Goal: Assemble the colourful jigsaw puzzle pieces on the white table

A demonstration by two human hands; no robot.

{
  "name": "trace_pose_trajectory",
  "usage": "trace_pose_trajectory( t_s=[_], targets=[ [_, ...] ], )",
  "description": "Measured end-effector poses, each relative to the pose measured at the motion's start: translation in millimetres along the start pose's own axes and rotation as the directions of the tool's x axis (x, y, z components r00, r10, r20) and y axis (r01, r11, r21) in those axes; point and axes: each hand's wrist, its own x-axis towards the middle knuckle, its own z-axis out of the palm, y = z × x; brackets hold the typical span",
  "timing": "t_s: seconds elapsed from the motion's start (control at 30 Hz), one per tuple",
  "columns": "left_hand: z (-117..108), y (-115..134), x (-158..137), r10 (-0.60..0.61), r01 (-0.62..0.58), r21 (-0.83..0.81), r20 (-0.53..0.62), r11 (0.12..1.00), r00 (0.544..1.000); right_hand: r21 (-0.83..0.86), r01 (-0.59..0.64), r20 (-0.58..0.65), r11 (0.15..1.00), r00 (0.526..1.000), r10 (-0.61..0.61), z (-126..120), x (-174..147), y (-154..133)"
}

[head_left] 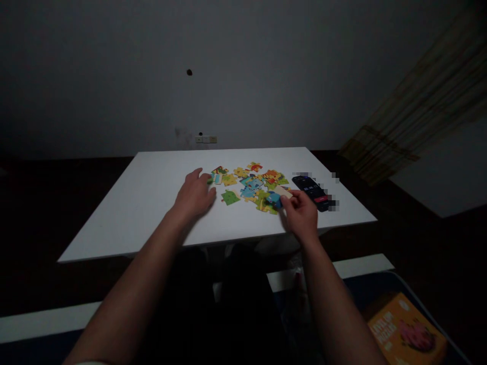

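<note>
Several colourful jigsaw pieces (251, 185) lie scattered on a white table (152, 203). My left hand (196, 195) rests flat on the table with fingers spread, its fingertips touching the leftmost pieces. A green piece (230, 197) lies just right of it. My right hand (301, 213) pinches a pale, beige-backed puzzle piece (283, 191) at the right side of the cluster, above a blue piece (274, 199).
A black phone (312, 191) with a lit screen lies on the table right of the pieces. An orange puzzle box (405, 332) sits low at the bottom right. Behind the table are a grey wall with sockets (206, 139) and a string curtain (418, 111).
</note>
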Motion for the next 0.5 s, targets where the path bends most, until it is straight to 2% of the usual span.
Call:
trace_pose_trajectory(
  t_s=[0.07,0.17,0.23,0.33,0.4,0.5],
  targets=[
    [-4.7,11.1,-22.5,0.057,-0.06,0.072,0.044,0.996,0.997,0.087,-0.034,-0.033,0.996,0.999,0.037,-2.4,-0.1,0.6],
    [-0.6,18.0,-53.5,0.002,-0.015,0.126,0.11,0.992,0.994,0.064,0.019,0.063,0.998,0.998,-0.023,-1.5,-4.7,-6.6],
    [5.9,15.7,-67.8,-0.044,0.023,0.132,0.161,0.991,0.986,-0.021,0.091,0.171,0.996,0.982,-0.086,4.3,-11.9,-15.4],
    [12.6,9.2,-79.3,-0.027,0.008,0.11,0.173,0.994,0.984,-0.192,0.24,0.288,0.952,0.941,-0.18,19.4,-26.1,-30.5],
    [12.2,6.8,-83.2,0.007,-0.022,0.092,0.163,0.996,0.987,-0.305,0.324,0.324,0.895,0.92,-0.223,29.6,-33.1,-39.4],
    [4.8,6.0,-88.7,0.055,-0.067,0.085,0.14,0.994,0.989,-0.42,0.384,0.32,0.822,0.911,-0.261,40.2,-32.7,-48.7]
  ],
)
